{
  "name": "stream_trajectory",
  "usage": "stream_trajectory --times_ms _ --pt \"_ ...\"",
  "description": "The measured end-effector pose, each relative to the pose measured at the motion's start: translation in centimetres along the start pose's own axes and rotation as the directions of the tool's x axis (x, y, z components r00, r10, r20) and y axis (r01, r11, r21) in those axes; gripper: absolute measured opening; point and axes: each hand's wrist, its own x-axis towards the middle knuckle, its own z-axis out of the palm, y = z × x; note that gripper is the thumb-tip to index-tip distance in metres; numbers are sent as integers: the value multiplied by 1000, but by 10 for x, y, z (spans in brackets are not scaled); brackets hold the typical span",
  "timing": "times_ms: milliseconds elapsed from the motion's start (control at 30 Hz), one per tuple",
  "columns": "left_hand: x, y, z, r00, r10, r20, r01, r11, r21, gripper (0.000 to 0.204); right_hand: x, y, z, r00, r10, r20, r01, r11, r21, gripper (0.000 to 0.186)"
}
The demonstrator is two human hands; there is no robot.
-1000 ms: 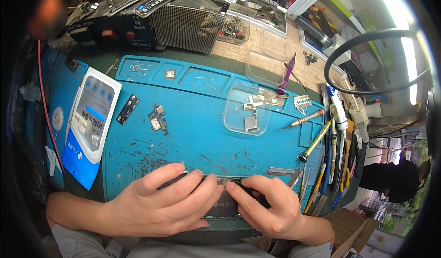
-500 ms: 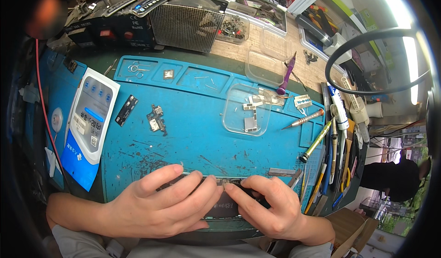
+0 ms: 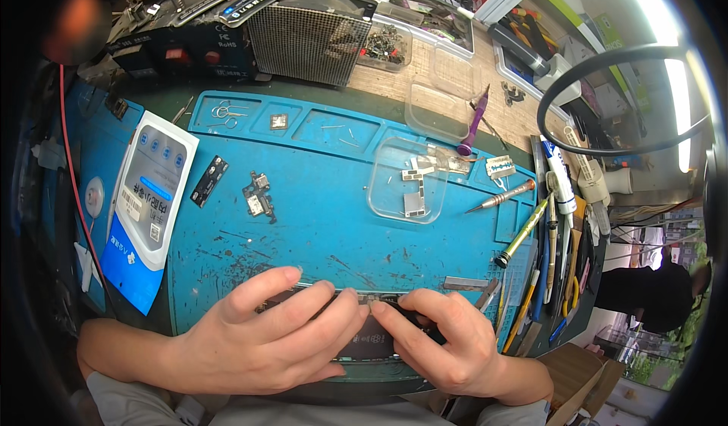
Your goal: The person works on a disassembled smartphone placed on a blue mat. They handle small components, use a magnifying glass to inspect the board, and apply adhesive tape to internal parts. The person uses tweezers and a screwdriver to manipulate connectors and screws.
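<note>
An opened phone (image 3: pixel 369 341) lies across the near part of the blue mat, its black battery and a strip of small parts showing between my hands. My left hand (image 3: pixel 280 335) covers and grips its left side, fingers curved over it and fingertips near the middle. From the right, my right hand (image 3: pixel 451 346) holds the other end, one fingertip pressing on the strip of parts at the battery's far edge. What lies under the fingertips is too small to make out. Beyond the hands, a small metal-and-black phone part (image 3: pixel 258 198) and a black plate (image 3: pixel 208 182) rest on the mat.
A clear plastic box (image 3: pixel 379 208) with metal pieces stands on the blue mat (image 3: pixel 318 191). Several screwdrivers, one brown (image 3: pixel 500 196) and one purple (image 3: pixel 474 123), lie at the right. A blue-and-white packet (image 3: pixel 148 206) is at the left; a meshed box (image 3: pixel 307 43) stands behind.
</note>
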Motion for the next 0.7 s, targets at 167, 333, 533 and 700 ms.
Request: stream_trajectory --times_ms 167,333,533,700 --pt "0 1 0 1000 -11 -4 11 1000 -10 55 -1 0 0 1000 2 -1 -2 1000 0 46" --pt "0 1 0 1000 -8 -3 8 1000 1 55 -1 1 1 1000 -6 -9 6 1000 -2 47" --pt "-1 4 1 999 -32 8 32 999 -31 55 -1 1 1 1000 -6 -4 6 1000 -2 47" --pt "0 4 -2 999 -32 24 33 999 -25 55 -2 0 1 1000 -17 -8 16 1000 -15 46"
